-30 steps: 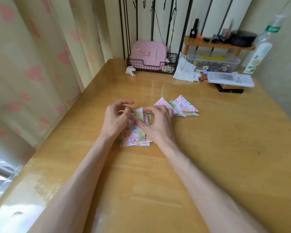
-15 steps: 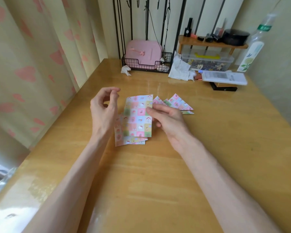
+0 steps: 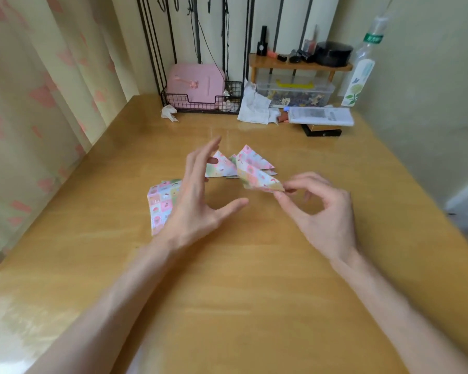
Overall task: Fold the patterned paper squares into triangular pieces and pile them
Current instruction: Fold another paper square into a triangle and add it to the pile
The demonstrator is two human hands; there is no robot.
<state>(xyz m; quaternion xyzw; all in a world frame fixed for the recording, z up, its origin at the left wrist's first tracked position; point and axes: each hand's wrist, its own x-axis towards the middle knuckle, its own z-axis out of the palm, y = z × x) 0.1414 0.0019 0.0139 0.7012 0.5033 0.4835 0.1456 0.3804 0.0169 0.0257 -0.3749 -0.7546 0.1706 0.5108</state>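
Wooden table (image 3: 254,292), curtain (image 3: 38,103) at 9 o'clock. The right hand (image 3: 319,211) pinches one patterned sheet (image 3: 257,179) by its corner, raised at centre, apparently for folding. The left hand (image 3: 197,201) hangs open and empty above the unfolded stack (image 3: 161,203) at 9 o'clock. Folded triangles (image 3: 254,159) are piled at 12 o'clock.

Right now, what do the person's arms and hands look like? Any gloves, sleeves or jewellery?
Both are bare. The left hand and right hand wear no gloves, and no ring shows on the fingers in view. The left forearm and right forearm are uncovered to the picture's edge: no sleeve, watch or bracelet shows. Slight blur could hide small marks.
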